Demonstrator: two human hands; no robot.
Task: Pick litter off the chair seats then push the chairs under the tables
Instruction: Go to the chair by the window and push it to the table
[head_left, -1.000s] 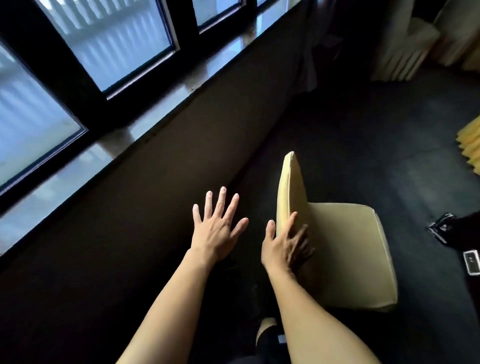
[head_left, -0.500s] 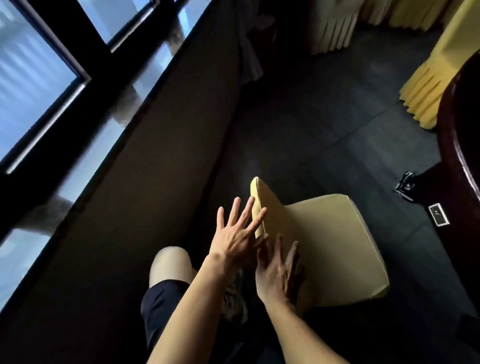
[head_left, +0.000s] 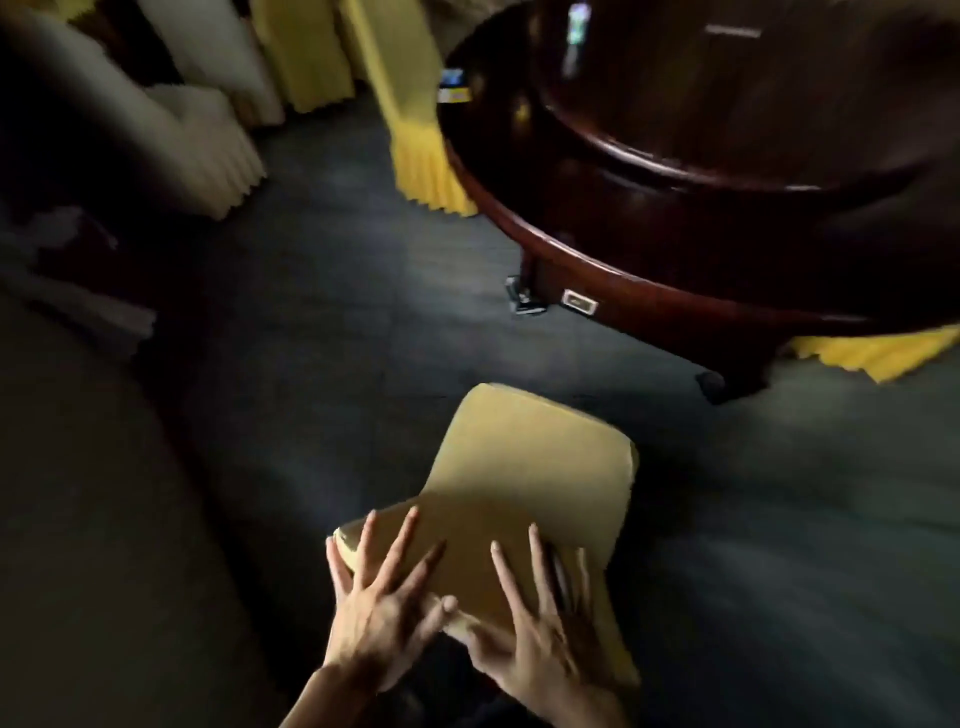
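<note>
A yellow-covered chair (head_left: 535, 457) stands low in the middle of the view, its seat pointing toward a round dark wooden table (head_left: 623, 291) at the upper right. The seat surface shows only bare fabric. My left hand (head_left: 374, 608) grips the left end of the backrest's top edge, fingers spread over its front. My right hand (head_left: 530, 639) grips the same edge further right, fingers also spread down the front. The chair's legs are hidden. The view is blurred by motion.
Another yellow-skirted chair (head_left: 415, 130) stands against the table's far left rim, and a yellow skirt (head_left: 872, 348) shows under its near right rim. White-covered chairs (head_left: 197, 135) stand at the upper left. Dark carpet (head_left: 337, 322) lies between my chair and the table.
The view has swung from the window wall to the round table. My left hand has come onto the backrest beside my right, and the chair now faces the table.
</note>
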